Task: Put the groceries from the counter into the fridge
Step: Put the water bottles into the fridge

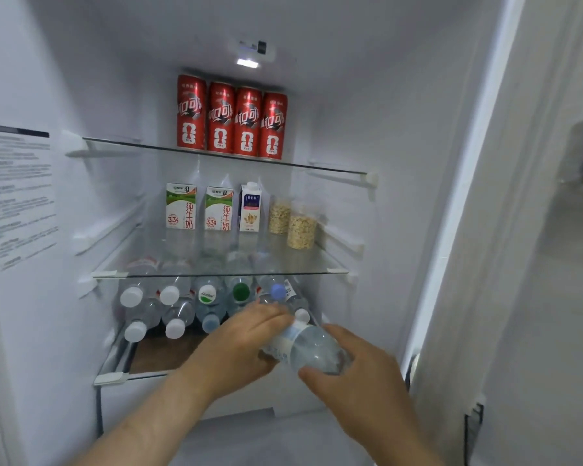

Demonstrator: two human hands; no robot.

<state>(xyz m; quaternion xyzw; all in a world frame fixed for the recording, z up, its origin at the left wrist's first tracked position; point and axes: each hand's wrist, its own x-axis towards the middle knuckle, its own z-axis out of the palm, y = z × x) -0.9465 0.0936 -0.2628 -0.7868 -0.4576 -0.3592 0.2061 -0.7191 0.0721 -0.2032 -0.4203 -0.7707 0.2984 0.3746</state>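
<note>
I look into an open fridge. Both hands hold a clear water bottle (312, 349) lying on its side at the front of the lower glass shelf (115, 378), cap end pointing inward. My left hand (241, 341) curls over its neck end. My right hand (354, 368) grips its base end from the right. Behind it, several water bottles (169, 307) lie stacked on their sides with caps facing me.
The top shelf (122, 142) carries several red cans (231, 117). The middle shelf (337, 271) holds two milk cartons (199, 210), an oat drink carton (250, 208) and two jars of oats (300, 227). The fridge's right wall (401, 230) is near my right hand.
</note>
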